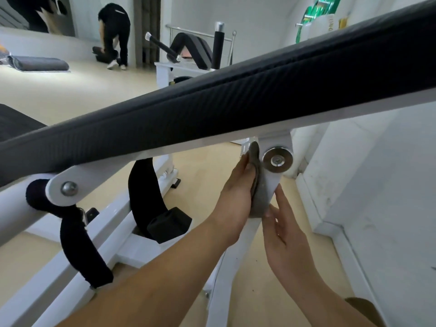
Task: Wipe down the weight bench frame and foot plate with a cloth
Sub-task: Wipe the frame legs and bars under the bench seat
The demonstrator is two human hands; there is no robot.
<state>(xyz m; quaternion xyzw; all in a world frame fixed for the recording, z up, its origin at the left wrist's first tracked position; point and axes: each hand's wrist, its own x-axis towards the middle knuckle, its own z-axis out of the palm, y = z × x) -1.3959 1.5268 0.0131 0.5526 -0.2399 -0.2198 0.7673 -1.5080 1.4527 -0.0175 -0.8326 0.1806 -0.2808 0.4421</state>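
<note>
1. Pad [236,90]: black and ribbed, running slantwise across my view from lower left to upper right.
2. Frame [271,182]: white metal. One strut drops from under the pad at centre right, and a round steel bolt [278,159] sits at its top. Lower rails run along the floor at left.
3. Cloth [260,201]: grey, laid flat against the left face of that strut, reaching from just beside the bolt down to my right fingertips.
4. Left hand [236,194]: flat on the cloth with fingers straight and pointing up, pressing it to the strut. I cannot see the thumb.
5. Right hand [285,234]: fingers straight and loosely spread, gripping nothing. The tips touch the strut's right edge and the cloth's lower corner.
6. Straps [141,192]: two black curved pieces under the pad at left. A black block [168,224] lies just beside the nearer one.
7. Second bench [188,48]: at the back of the room, with a white base and black pads.
8. Person [115,34]: far left at the back, in dark clothes, bent over towards the floor.
9. Mat [39,63]: grey, rolled, lying on the pale floor at far left.
</note>
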